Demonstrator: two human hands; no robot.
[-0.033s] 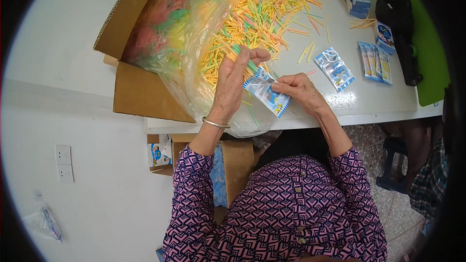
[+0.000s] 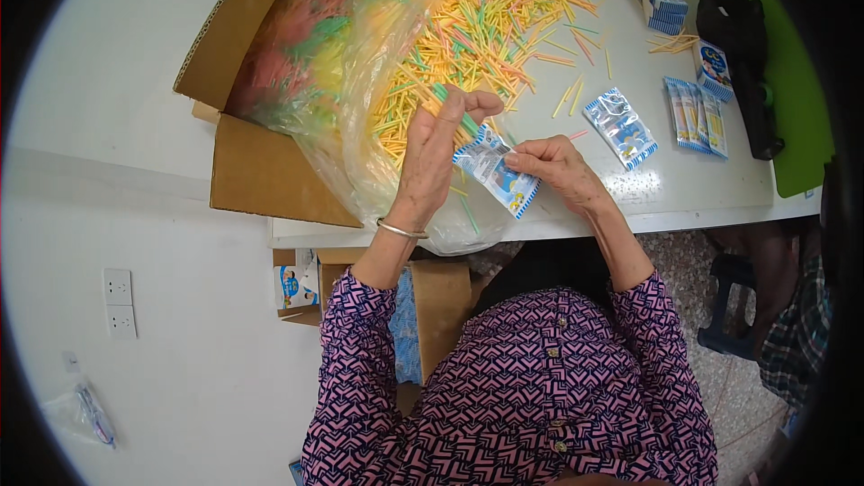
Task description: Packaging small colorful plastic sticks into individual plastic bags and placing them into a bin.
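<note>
My left hand [image 2: 430, 139] is closed around a small bundle of thin coloured sticks [image 2: 441, 99], yellow-orange and green, pinched under the thumb. Their lower ends are at the top edge of a small blue-and-white packet [image 2: 498, 171]; whether they are inside it I cannot tell. Between thumb and fingers, my right hand [image 2: 553, 165] grips the packet's right side. Behind my hands a big pile of loose sticks [image 2: 477, 45] in yellow, orange, green and pink spills from a clear plastic bag [image 2: 360, 72]. To the right lies a flat packet [image 2: 621, 129] of the same pattern.
The bag sits in an open cardboard box [image 2: 270, 166] on the white table [image 2: 576, 211]. Several filled packets [image 2: 695, 117] lie at the right, near a small blue box [image 2: 713, 69], stacked boxes [image 2: 661, 2] and a black object [image 2: 733, 27]. Below the table stands another carton [image 2: 443, 310].
</note>
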